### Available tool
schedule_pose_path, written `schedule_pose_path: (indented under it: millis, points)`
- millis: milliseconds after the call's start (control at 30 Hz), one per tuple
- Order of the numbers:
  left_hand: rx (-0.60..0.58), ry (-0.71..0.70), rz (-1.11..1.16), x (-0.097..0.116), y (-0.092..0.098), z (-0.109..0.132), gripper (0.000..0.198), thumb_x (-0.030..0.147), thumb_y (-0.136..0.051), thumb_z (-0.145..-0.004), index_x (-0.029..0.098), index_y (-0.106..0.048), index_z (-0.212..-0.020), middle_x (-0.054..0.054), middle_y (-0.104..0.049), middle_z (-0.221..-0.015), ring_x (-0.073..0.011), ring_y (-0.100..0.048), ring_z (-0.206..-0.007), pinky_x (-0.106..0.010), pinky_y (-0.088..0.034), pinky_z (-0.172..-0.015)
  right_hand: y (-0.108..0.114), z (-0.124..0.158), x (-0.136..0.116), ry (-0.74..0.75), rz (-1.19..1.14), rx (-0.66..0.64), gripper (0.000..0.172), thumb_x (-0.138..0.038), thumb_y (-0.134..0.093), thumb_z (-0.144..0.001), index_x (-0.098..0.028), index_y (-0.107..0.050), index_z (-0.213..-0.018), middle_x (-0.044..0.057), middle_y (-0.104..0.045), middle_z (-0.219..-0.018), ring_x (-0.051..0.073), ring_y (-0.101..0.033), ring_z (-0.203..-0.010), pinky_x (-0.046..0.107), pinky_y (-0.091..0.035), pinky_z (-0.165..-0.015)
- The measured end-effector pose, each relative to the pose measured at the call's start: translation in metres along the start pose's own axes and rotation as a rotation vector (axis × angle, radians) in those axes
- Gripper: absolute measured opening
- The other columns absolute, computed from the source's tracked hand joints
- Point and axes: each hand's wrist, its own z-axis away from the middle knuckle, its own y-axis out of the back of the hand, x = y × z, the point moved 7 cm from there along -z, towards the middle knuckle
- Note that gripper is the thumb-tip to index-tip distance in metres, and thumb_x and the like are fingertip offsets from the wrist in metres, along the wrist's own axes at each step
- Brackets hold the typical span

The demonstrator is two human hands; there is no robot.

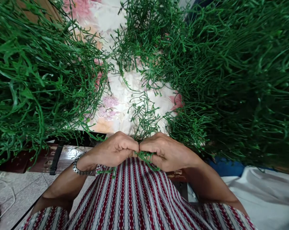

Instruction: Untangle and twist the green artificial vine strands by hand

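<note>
My left hand (118,149) and my right hand (163,151) meet knuckle to knuckle at the table's near edge, just above my striped clothing. Both are closed, fingers curled in a pinch. Thin green plant stems (146,156) stick out below the right hand's fingers, and a short green piece (109,172) hangs under the left hand. What lies between the fingertips is mostly hidden. Directly beyond the hands, a small loose bunch of green stems (146,118) rests on the flowered tablecloth (121,95).
A large heap of leafy green stems (39,80) covers the left side. Another big heap (230,73) fills the right and reaches the back. A brown wooden edge (36,158) with a black strap runs along the near left. White cloth (261,188) lies at lower right.
</note>
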Motion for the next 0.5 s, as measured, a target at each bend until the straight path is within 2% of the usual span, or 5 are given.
schedule_pose_path:
  millis: [100,200,367,500]
  points:
    - [-0.097,-0.164,0.163,0.009,-0.004,-0.002,0.022,0.009,-0.045,-0.078,0.015,-0.053,-0.058,0.0,-0.05,-0.052,-0.0092,-0.045,-0.051,-0.023,-0.034,-0.054,-0.005,0.0,-0.003,0.147,-0.278,-0.098,0.022,-0.019,-0.043,-0.081,-0.016,-0.045,-0.06,-0.004,-0.04,-0.056,0.006,-0.035,-0.052,0.02,-0.029,-0.053]
    - [-0.167,-0.253,0.178,0.014,-0.008,-0.003,0.022,0.013,-0.047,-0.079,0.015,-0.057,-0.059,-0.003,-0.055,-0.05,-0.0115,-0.047,-0.049,-0.025,-0.036,-0.052,-0.01,0.001,-0.003,0.189,-0.436,-0.183,0.026,-0.023,-0.045,-0.083,-0.016,-0.045,-0.058,-0.004,-0.039,-0.055,0.006,-0.034,-0.051,0.02,-0.029,-0.051]
    - [-0.278,-0.324,0.154,0.02,-0.017,-0.004,0.025,0.019,-0.046,-0.083,0.016,-0.06,-0.062,-0.009,-0.062,-0.052,-0.0153,-0.055,-0.05,-0.027,-0.039,-0.053,-0.016,-0.002,-0.006,0.236,-0.529,-0.292,0.029,-0.029,-0.048,-0.083,-0.017,-0.047,-0.057,-0.004,-0.042,-0.053,0.006,-0.037,-0.049,0.019,-0.031,-0.049]
    - [-0.414,-0.307,0.369,0.02,-0.023,-0.003,0.032,0.026,-0.041,-0.085,0.017,-0.063,-0.063,-0.01,-0.064,-0.055,-0.0156,-0.057,-0.051,-0.025,-0.044,-0.053,-0.016,0.004,-0.023,0.341,-0.505,-0.469,0.042,-0.043,-0.042,-0.087,-0.018,-0.049,-0.054,-0.002,-0.047,-0.051,0.006,-0.04,-0.048,0.018,-0.036,-0.048]
